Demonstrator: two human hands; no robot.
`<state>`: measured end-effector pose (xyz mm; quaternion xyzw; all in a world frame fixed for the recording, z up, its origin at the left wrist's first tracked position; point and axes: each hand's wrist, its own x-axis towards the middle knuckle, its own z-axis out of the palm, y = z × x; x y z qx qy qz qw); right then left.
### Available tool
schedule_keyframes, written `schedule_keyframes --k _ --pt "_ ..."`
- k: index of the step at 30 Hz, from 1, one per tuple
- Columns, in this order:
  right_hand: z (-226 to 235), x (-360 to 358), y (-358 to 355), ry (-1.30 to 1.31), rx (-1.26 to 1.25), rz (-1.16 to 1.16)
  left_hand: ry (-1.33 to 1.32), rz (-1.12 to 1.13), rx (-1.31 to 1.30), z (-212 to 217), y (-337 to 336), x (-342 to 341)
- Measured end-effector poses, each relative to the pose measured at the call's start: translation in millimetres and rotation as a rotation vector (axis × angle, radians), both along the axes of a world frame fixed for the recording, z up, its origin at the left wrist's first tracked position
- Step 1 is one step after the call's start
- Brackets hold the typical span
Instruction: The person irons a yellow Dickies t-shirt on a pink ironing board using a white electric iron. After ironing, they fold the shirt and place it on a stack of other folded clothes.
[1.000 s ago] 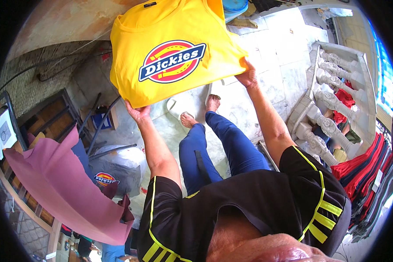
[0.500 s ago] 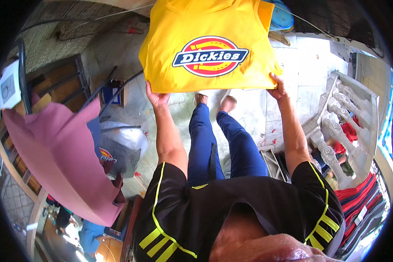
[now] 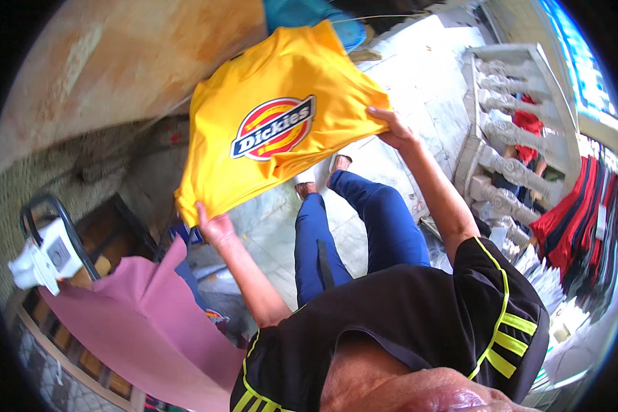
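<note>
A yellow T-shirt (image 3: 281,86) with a red, white and dark blue printed emblem is stretched out ahead of me. My left hand (image 3: 215,227) pinches its lower left corner. At the opposite corner of the hem, my right hand (image 3: 396,128) grips the cloth with the thumb on top. The fabric slants, its left corner nearer to me than the right, and it sags slightly between my hands. Fingers under the cloth are partly hidden.
Mauve cloth (image 3: 141,319) drapes at my left, beside a black bar (image 3: 75,237) and a white object (image 3: 38,268). A white balustrade (image 3: 505,130) stands on the right, with red and dark garments (image 3: 577,216) near it. A blue container (image 3: 347,31) lies beyond the shirt.
The shirt has swung leftward and tilted. My left hand has come down and nearer, while my right hand has shifted left. My view has turned, and both hands still hold the hem.
</note>
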<state>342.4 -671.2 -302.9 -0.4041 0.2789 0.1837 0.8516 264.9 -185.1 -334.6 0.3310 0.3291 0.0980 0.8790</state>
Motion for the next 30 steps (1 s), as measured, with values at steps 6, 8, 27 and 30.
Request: schedule_keyframes --k 6,8,27,30 --pt "74.4 48.9 3.1 -0.079 0.053 -0.157 -0.205 -0.108 0.351 157.2 -27.9 60.2" --pt "140.5 34.1 -28.6 -0.187 0.153 -0.217 -0.212 0.014 0.555 198.4 -43.0 64.2" --pt "477.0 -229.7 -411.4 -0.890 -0.189 -0.887 -0.920 -0.467 0.832 372.7 -556.7 201.7" --pt "503.0 -265.9 -425.4 -0.914 -0.321 -1.072 -1.069 -0.520 0.869 396.3 -613.6 231.6"
